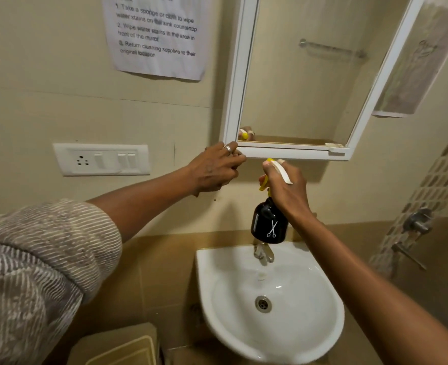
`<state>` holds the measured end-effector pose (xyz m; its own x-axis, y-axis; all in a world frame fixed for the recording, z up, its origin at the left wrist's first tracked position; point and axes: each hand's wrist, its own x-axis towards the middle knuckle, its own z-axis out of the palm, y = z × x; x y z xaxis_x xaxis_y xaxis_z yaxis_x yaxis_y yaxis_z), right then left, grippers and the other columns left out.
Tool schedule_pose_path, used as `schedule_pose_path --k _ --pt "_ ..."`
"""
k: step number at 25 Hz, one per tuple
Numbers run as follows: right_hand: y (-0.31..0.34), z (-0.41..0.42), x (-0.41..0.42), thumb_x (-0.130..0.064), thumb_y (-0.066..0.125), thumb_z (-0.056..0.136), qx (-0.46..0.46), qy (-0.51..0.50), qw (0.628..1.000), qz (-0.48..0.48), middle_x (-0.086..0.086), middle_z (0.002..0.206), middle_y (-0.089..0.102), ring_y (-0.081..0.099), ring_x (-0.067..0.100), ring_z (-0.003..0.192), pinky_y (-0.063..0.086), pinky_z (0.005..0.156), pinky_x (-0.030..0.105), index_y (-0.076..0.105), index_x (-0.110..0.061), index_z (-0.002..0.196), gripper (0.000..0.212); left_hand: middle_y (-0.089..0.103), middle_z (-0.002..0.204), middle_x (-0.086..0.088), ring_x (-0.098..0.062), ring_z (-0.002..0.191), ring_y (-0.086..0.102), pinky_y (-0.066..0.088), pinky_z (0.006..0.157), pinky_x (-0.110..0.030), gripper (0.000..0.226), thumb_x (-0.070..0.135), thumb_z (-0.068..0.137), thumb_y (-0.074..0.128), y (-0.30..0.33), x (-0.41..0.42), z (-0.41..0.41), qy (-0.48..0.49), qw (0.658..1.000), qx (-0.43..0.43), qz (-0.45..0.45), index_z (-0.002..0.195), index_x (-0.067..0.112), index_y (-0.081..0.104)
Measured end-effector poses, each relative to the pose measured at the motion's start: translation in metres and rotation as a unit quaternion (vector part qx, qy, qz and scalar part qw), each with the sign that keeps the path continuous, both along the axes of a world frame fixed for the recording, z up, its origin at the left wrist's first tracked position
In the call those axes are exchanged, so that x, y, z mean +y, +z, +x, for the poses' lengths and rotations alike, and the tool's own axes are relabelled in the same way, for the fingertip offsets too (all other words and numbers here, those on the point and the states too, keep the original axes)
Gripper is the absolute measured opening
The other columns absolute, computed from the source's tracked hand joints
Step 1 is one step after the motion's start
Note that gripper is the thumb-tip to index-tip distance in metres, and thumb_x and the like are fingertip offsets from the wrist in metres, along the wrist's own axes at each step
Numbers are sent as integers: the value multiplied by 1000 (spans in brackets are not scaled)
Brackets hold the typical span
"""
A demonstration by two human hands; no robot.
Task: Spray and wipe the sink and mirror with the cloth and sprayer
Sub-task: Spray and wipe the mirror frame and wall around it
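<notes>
Mirror (296, 75) in white frame hangs above sink (323, 299), its lower-left corner at left hand (215, 167); open air between frame bottom and basin; sprayer (269, 222), black bottle with scissors mark and yellow-white head, held upright over tap (263, 252); right hand (286, 188) closed round its neck; left fingers curled on frame corner, contents indeterminate.

I see a printed notice (155, 35) upper left, a switch panel (101, 159) (white) mid-left, wall taps (415, 222) at right.
</notes>
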<state>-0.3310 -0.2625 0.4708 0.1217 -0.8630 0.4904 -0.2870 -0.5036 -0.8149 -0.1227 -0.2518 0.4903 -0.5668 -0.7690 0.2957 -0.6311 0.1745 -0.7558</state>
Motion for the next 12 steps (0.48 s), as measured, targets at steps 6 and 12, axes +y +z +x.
schedule_pose_path --k 6,12 --pt "-6 6 10 -28 59 106 -17 38 999 5 15 81 76 65 -1 61 49 52 14 72 -3 91 31 60 99 -1 -23 86 44 50 71 -41 14 30 76 63 23 21 23 4 993 111 46 83 25 74" --pt "-14 -15 14 -31 60 105 -53 9 998 31 8 78 76 65 -1 62 51 56 17 72 -8 89 30 71 84 16 -10 96 56 38 94 -39 30 16 71 47 6 25 23 -35 730 666 -149 66 32 72"
